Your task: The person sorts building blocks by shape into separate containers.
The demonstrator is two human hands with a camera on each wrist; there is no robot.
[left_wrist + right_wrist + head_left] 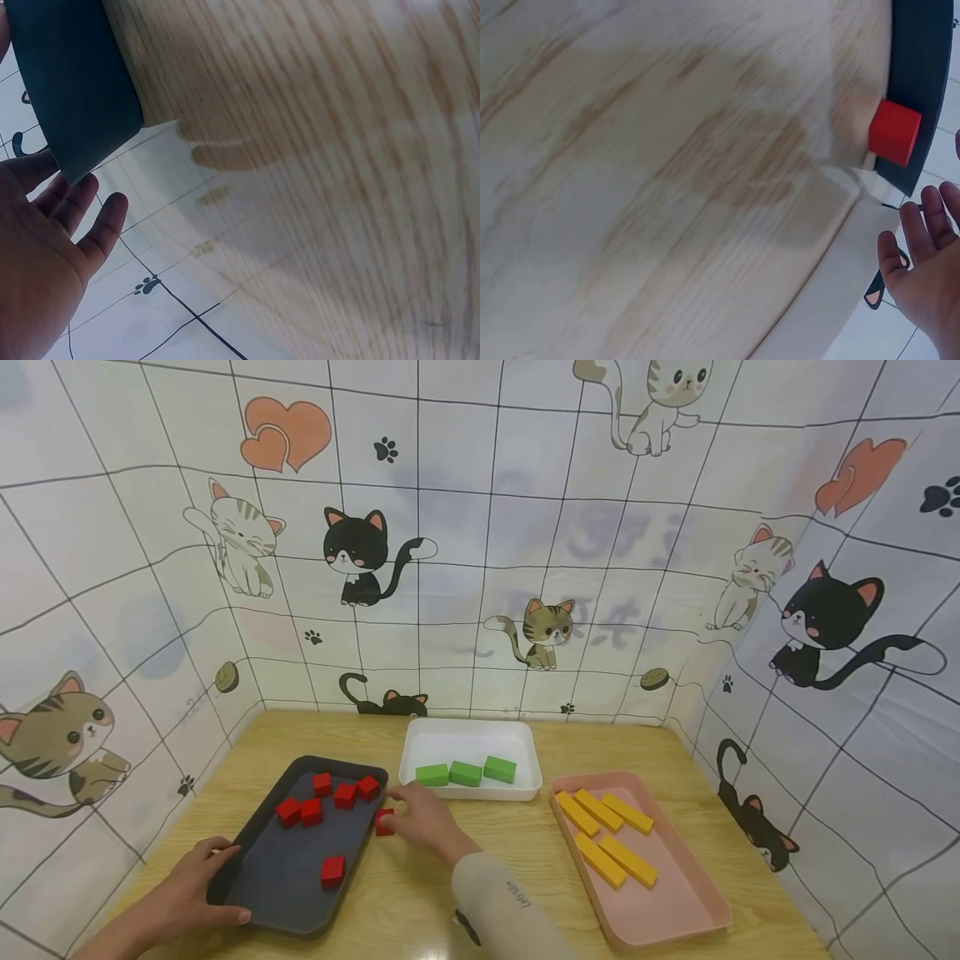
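In the head view, my left hand (187, 889) cups the front left corner of a dark grey tray (277, 872), thumb along the front and fingers along the left side. The left wrist view shows its fingers loosely extended beside the tray's wall (71, 75). Several red cubes (311, 812) lie inside, one (333, 872) apart near the right wall. My right hand (427, 822) reaches over a red cube (385, 827) on the table, just outside the tray's right rim. In the right wrist view that cube (895, 131) shows beside the tray wall, with the spread fingers apart from it.
A white tray (468, 739) with 3 green blocks (466, 773) stands at the back, just beyond the right hand. To the right, a pink tray (667, 910) holds several yellow bars (627, 860). Cat-patterned sheeting (457, 527) encloses the wooden table (420, 902) at back and sides.
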